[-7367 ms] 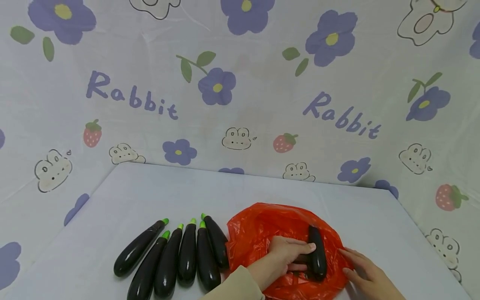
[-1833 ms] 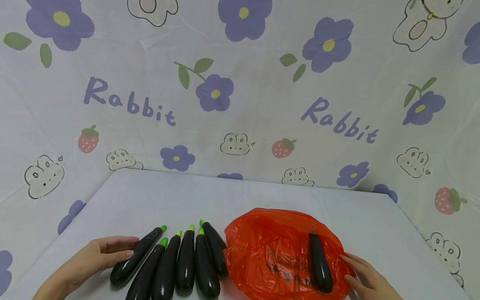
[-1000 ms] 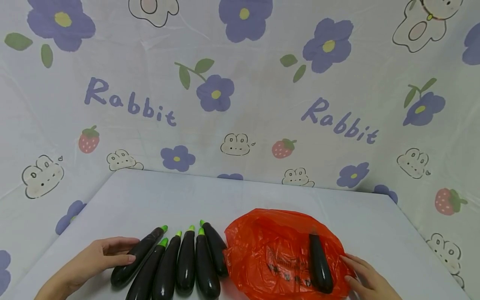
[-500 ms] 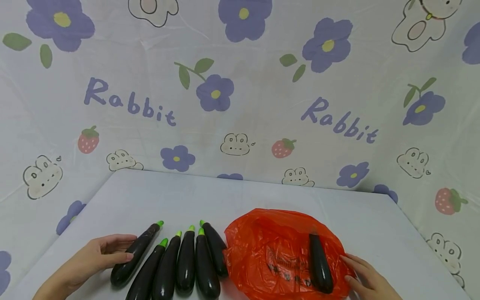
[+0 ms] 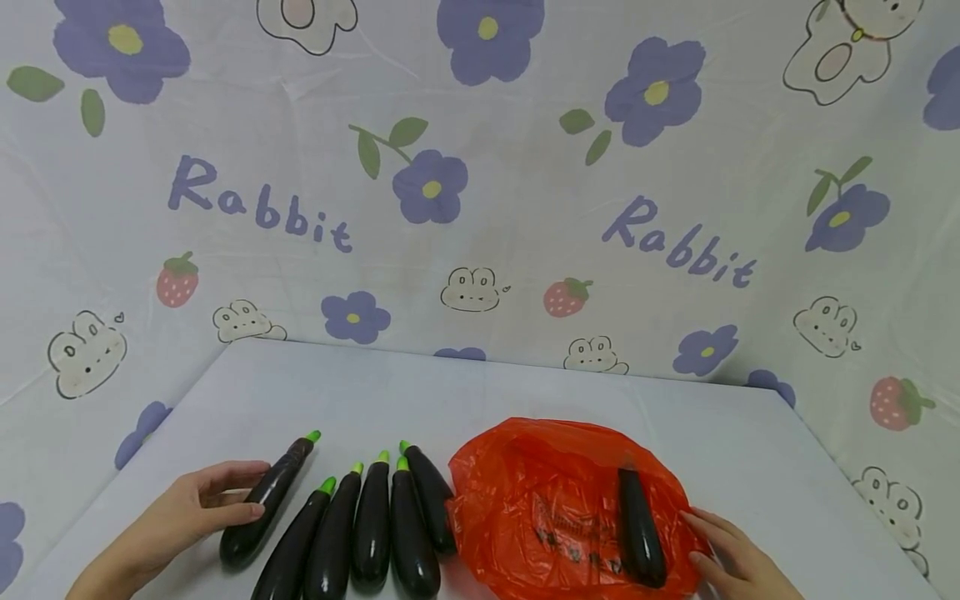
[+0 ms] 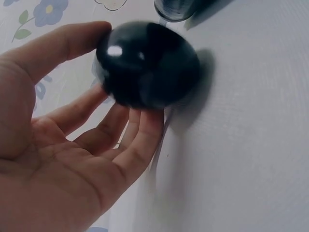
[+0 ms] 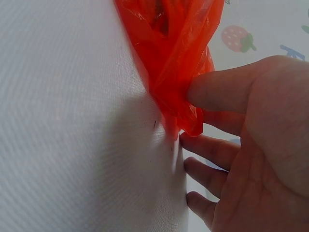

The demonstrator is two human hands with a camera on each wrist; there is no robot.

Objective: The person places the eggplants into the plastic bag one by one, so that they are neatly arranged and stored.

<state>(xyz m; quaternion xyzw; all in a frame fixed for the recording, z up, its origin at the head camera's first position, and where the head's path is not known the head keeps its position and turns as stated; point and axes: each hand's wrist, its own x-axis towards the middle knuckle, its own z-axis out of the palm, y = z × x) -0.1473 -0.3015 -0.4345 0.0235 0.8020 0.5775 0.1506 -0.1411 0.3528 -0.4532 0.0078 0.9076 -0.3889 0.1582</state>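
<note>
Between the thumb and fingers of my left hand (image 5: 191, 508) is a dark eggplant (image 5: 281, 483) with a bright green stem tip, at the left end of a row. Its rounded end (image 6: 145, 67) faces the left wrist camera, with a shadow on the table beside it. Several more eggplants (image 5: 375, 521) lie side by side to its right. A red plastic bag (image 5: 517, 517) lies spread open, one eggplant (image 5: 641, 529) inside at its right. My right hand (image 5: 738, 554) pinches the bag's right edge; in the right wrist view, thumb and index finger hold the red film (image 7: 178, 82).
A white table (image 5: 360, 383) carries everything. Behind it hangs a pale cloth (image 5: 517, 233) printed with flowers, rabbits and strawberries. The rightmost eggplant of the row (image 5: 431, 492) touches or nearly touches the bag's left edge.
My left hand has let go of the eggplant in the bag, moved left and taken hold of the leftmost one. That eggplant's stem end has swung left, away from its neighbour. My right hand stays put.
</note>
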